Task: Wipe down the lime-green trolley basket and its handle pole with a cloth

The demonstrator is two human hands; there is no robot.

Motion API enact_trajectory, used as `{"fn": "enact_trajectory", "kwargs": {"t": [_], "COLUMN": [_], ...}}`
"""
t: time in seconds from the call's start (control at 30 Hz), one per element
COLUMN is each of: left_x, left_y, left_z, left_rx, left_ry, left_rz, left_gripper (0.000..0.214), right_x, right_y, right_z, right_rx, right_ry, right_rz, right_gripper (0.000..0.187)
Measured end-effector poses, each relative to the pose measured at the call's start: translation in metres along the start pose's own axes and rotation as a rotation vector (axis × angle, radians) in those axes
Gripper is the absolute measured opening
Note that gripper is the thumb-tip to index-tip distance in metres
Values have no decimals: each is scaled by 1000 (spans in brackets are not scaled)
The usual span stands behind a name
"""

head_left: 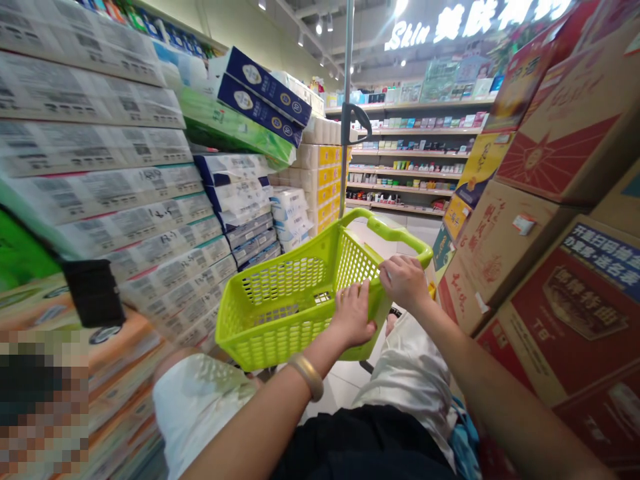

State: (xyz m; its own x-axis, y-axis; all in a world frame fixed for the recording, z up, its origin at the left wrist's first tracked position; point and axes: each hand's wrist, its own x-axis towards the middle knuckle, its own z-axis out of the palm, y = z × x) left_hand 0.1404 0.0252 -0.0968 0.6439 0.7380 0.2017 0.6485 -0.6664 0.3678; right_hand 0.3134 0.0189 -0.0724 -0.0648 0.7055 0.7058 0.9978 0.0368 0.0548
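A lime-green plastic shopping cart basket (280, 343) with perforated walls stands tilted across my view, in front of my knees. My left hand (354, 312), with a gold bangle (307, 377) on the wrist, has its fingers hooked over the near rim. Close by on the right, my right hand (406, 283) is closed around the rim at the handle end. The green handle (395, 233) rises beyond it, untouched. A small patterned item or label (323, 297) shows inside the basket; I cannot make out what it is.
Stacked plastic-wrapped tissue packs (135, 180) line the left, with blue boxes (265, 93) leaning on top. Printed cartons (530, 233) are piled at the right. A metal pole (347, 80) with a dark grip stands behind the cart. Stocked shelves (415, 130) fill the back.
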Motion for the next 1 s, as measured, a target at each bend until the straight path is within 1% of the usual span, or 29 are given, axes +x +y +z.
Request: {"fn": "enact_trajectory", "kwargs": {"t": [0.17, 0.3, 0.4, 0.47, 0.6, 0.73, 0.9, 1.0], "left_x": [18, 28, 26, 22, 14, 10, 9, 9], "left_y": [4, 13, 16, 14, 2, -11, -14, -14], "left_z": [11, 25, 32, 32, 25, 18, 19, 20], "left_rx": [-154, -202, -224, -231, -234, -233, -229, -227], "left_ry": [14, 44, 74, 93, 129, 153, 164, 163], "left_rz": [66, 89, 118, 137, 147, 144, 142, 144], "left_gripper": [80, 79, 81, 80, 76, 70, 68, 68], "right_x": [3, 0, -6, -9, -14, -16, -18, -17], "right_y": [35, 47, 45, 41, 27, 15, 18, 23], "right_z": [1, 2, -1, -4, -10, -14, -17, -18], "right_rx": [-23, -71, -88, -87, -71, -59, -48, -39], "right_ry": [8, 7, 28, 47, 79, 77, 97, 80], "right_rz": [62, 118, 139, 143, 120, 84, 55, 34], "right_gripper": [20, 22, 22, 22, 20, 18, 18, 17]}}
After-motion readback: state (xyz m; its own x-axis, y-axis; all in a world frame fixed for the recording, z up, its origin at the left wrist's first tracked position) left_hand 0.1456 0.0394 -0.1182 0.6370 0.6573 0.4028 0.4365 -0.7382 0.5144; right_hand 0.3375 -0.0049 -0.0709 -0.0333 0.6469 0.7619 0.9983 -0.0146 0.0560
